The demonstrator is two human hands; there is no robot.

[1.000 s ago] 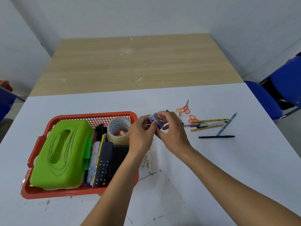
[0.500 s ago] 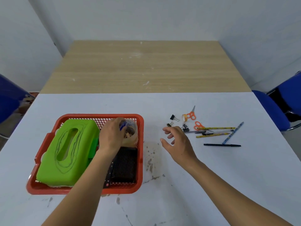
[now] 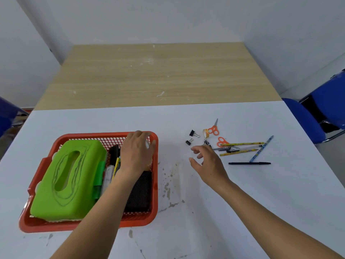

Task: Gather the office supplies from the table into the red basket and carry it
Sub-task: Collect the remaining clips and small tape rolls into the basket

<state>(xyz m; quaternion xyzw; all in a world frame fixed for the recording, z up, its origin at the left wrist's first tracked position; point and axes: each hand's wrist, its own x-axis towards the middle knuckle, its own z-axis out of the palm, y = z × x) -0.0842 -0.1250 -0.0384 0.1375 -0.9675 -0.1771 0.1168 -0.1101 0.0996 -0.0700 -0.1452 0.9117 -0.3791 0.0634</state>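
The red basket (image 3: 89, 227) sits at the near left of the white table (image 3: 186, 212). It holds a green tissue box (image 3: 69, 176), a black mesh pouch (image 3: 140, 191) and pens standing between them. My left hand (image 3: 135, 156) hovers palm down over the basket's far right corner, fingers loosely spread, covering what lies under it. My right hand (image 3: 207, 161) floats open above the table, fingertips close to the binder clips (image 3: 189, 142). Further right lie orange scissors (image 3: 214, 128), a small tape roll (image 3: 206, 133), yellow pencils (image 3: 242, 144), a blue pen (image 3: 261, 149) and a black pen (image 3: 249, 163).
A wooden table (image 3: 156, 75) butts against the white table's far edge. Blue chairs stand at the right (image 3: 317, 116) and at the far left (image 3: 7, 113). Dark stains mark the white top between the basket and my right arm.
My left hand carried the small blue item from in front of me into the basket and now lies lower over the corner. My right hand let go and reached towards the clips.
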